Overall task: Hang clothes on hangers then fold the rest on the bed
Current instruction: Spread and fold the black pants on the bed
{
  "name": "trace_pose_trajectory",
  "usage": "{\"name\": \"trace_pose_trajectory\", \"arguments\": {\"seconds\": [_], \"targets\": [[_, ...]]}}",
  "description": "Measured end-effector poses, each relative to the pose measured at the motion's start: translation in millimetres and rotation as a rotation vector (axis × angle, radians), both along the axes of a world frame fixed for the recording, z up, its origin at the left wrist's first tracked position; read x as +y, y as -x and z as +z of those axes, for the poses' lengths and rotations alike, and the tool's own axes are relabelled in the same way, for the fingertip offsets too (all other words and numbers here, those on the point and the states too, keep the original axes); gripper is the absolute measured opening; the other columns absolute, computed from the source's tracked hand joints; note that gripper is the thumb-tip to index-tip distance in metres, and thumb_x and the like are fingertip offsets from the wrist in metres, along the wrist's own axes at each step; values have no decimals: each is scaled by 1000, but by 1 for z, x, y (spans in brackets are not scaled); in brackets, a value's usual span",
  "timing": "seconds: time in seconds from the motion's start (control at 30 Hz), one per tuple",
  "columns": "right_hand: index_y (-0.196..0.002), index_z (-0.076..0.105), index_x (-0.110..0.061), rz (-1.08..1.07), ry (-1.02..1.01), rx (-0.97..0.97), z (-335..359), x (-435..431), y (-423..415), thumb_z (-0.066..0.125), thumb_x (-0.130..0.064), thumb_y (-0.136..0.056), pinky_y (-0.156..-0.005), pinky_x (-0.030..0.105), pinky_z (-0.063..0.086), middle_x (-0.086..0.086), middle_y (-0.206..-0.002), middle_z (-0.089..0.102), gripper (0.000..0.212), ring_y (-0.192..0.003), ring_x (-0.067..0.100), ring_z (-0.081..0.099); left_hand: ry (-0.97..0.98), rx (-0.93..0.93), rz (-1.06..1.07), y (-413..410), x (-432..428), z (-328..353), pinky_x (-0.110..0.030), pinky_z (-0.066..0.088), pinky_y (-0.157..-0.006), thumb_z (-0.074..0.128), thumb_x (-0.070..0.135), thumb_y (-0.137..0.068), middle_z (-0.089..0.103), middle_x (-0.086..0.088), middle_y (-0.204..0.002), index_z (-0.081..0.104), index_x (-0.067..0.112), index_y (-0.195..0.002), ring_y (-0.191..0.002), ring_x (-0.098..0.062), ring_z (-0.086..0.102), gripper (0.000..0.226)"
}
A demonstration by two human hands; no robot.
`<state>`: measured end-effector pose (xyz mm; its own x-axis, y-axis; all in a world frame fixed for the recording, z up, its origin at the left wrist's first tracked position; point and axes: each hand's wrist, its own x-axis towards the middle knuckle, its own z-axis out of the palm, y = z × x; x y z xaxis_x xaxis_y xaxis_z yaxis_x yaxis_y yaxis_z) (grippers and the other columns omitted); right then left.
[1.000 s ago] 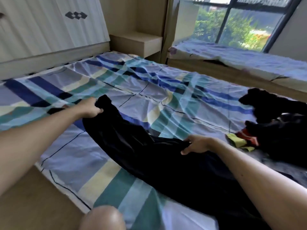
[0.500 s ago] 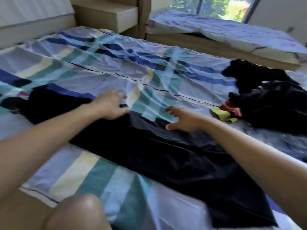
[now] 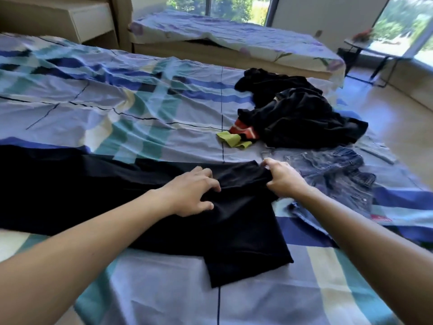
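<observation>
Bare left hand (image 3: 194,194) and right hand (image 3: 284,180), bare forearms (image 3: 98,233).

Matt black cloth garment (image 3: 234,226), faded rough denim jeans (image 3: 332,174), crumpled cotton bedsheet (image 3: 98,109).

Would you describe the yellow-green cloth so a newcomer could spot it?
On the plaid bed, find the black clothes heap at right. At its left edge, beside an orange piece, lies the only yellow-green cloth.
</observation>
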<state>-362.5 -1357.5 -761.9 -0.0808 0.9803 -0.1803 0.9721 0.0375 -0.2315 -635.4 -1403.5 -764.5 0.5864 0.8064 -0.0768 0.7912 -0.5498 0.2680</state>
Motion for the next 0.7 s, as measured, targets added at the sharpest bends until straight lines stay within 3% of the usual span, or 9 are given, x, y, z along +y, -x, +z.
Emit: {"name": "trace_pose_trajectory", "arguments": {"seconds": [0.1,0.17,0.27,0.33,0.4,0.47,0.53,0.6,0.7], "targets": [[-100,69,-19,22,-21,56,16,28,12,66,-11,-73,-79,34,54,13,-103,68,28,-99,33,66,49,20,-45,-8,-6,-4,-36,44,-100,69,43,-87,49,3,-121,56,31,-131,-118,-18,47,47],[-98,73,-18,35,17,83,40,50,24,78,-11,-72,-73,32,56,10,-94,69,27,-90,26,67,70,55,-61,-8,-10,-7,-34,43,-100,68,44,-88,49,3,-122,54,30,-133,-119,-17,47,49],[-95,76,-18,38,2,163,83,84,44,83,-10,-72,-60,22,47,3,-83,67,26,-82,21,63,94,57,-58,-6,-14,-12,-37,44,-101,69,45,-86,50,2,-124,53,29,-134,-119,-20,49,53],[-109,74,-16,-7,-215,255,107,105,58,77,-10,-77,-74,22,48,8,-102,69,33,-99,25,66,102,47,-40,-5,-16,-15,-39,44,-102,70,46,-85,50,1,-125,53,30,-134,-118,-20,50,54],[-130,60,-18,-27,-428,296,120,110,71,75,-15,-79,-98,30,46,13,-130,57,53,-122,29,56,111,36,-23,-5,-18,-17,-40,44,-101,70,45,-86,48,3,-123,53,30,-134,-117,-19,47,53],[-143,44,-19,33,-447,274,117,100,82,81,-21,-76,-108,37,42,15,-141,42,77,-129,32,49,107,52,-19,-5,-19,-17,-39,43,-102,69,46,-87,46,3,-125,51,30,-136,-118,-18,44,55],[-143,45,-17,154,-319,222,102,82,81,84,-24,-76,-102,35,46,14,-135,49,78,-125,33,53,56,88,0,-3,-16,-15,-41,41,-103,67,50,-87,45,2,-130,48,29,-139,-121,-20,42,59],[-137,53,-17,266,-24,183,77,54,69,84,-23,-79,-96,34,49,8,-123,62,66,-116,30,60,7,110,57,1,-10,-13,-44,40,-103,62,53,-89,43,-1,-134,44,26,-143,-124,-23,40,63],[-145,46,-18,282,395,104,40,7,43,80,-23,-84,-90,22,52,4,-131,62,70,-111,21,62,14,133,152,5,-3,-13,-44,37,-106,55,54,-93,43,-3,-136,39,23,-146,-128,-24,39,64]]}}
